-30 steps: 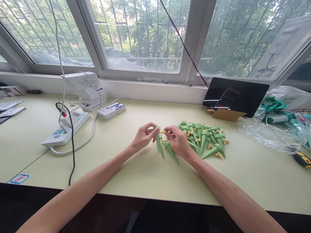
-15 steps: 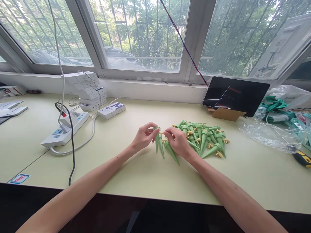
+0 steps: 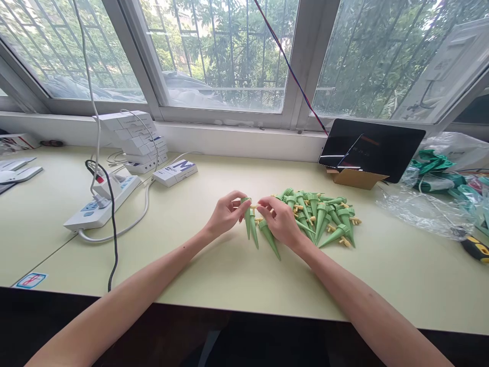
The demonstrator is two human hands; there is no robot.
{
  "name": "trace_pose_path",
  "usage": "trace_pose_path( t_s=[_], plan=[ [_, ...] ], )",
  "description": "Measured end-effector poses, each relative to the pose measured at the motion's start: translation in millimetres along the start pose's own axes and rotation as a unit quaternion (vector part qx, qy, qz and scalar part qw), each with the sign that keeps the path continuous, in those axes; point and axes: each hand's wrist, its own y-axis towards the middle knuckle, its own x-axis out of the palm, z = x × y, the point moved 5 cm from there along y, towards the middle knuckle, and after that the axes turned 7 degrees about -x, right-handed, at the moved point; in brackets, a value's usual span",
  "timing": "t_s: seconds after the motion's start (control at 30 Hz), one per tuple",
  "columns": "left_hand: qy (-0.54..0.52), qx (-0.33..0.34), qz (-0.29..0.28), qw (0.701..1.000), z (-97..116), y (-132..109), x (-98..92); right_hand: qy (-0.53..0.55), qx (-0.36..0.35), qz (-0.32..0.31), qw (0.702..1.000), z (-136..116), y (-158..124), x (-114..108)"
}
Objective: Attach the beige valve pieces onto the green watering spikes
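My left hand (image 3: 229,213) grips a green plant watering spike (image 3: 247,219) near its cap, tip pointing down. A yellow valve (image 3: 253,207) sticks out sideways from that spike, and my right hand (image 3: 280,216) pinches its far end between thumb and finger. Two more green spikes, a near one (image 3: 253,232) and a slanted one (image 3: 269,239), lie just below my hands. Beside my right hand is a heap of green spikes (image 3: 321,211), many with yellow valves. My palm hides part of the heap's left side.
A power strip (image 3: 103,201) with cables stands at the left, near a small white box (image 3: 175,173) and stacked white boxes (image 3: 135,140). A tablet (image 3: 370,148) leans on a cardboard stand (image 3: 359,180) at the back right. Clear plastic wrap (image 3: 420,211) lies at the right.
The held spike's tip has swung slightly to the right. Both hands keep nearly the same place and grip.
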Motion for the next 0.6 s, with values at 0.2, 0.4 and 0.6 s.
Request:
trace_pose_path(
  t_s=[0.2,0.4,0.6],
  plan=[
    [0.004,0.006,0.002,1.0,1.9,-0.6,-0.4,-0.004,-0.016,-0.01,1.0,-0.1,-0.7,2.5],
    [0.012,0.054,0.003,0.998,5.0,-1.2,0.9,-0.022,-0.002,-0.017,1.0,2.5,-0.3,2.8],
    [0.02,0.064,-0.002,0.998,7.0,-2.9,2.5,-0.027,-0.004,-0.022,0.999,1.9,-0.3,2.3]
  ],
)
